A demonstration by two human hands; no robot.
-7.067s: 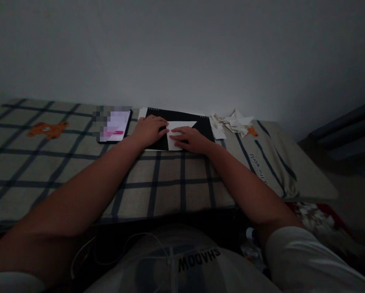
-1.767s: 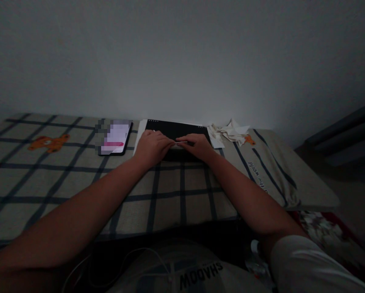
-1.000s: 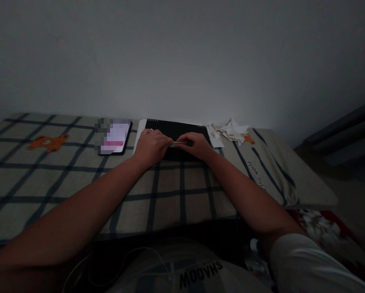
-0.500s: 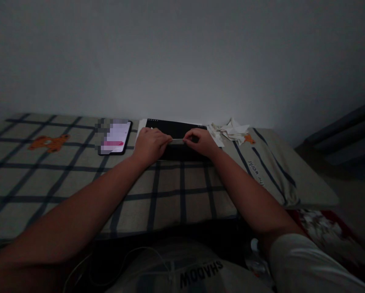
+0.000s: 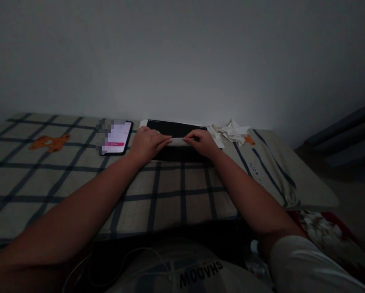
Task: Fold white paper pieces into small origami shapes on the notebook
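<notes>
Between both hands stretches a small piece of white paper (image 5: 178,141), held level over a flat black sheet or board (image 5: 173,128). My left hand (image 5: 147,144) pinches its left end between thumb and fingers. The right end is pinched by my right hand (image 5: 202,141), with its fingers curled. White paper edges show beneath the black board at its left and along its back. Too little of the held piece shows to tell whether it is folded.
Left of the board lies a phone (image 5: 116,138) with its screen lit. Crumpled white paper (image 5: 231,132) sits to the right. A checked cloth (image 5: 182,191) covers the table, which meets a grey wall (image 5: 182,61). A clear bottle (image 5: 257,258) stands below the table edge.
The white piece has tilted from a thin edge-on line to a wider visible strip. My left hand has shifted slightly, its fingers now straighter. My right hand stays nearly in place.
</notes>
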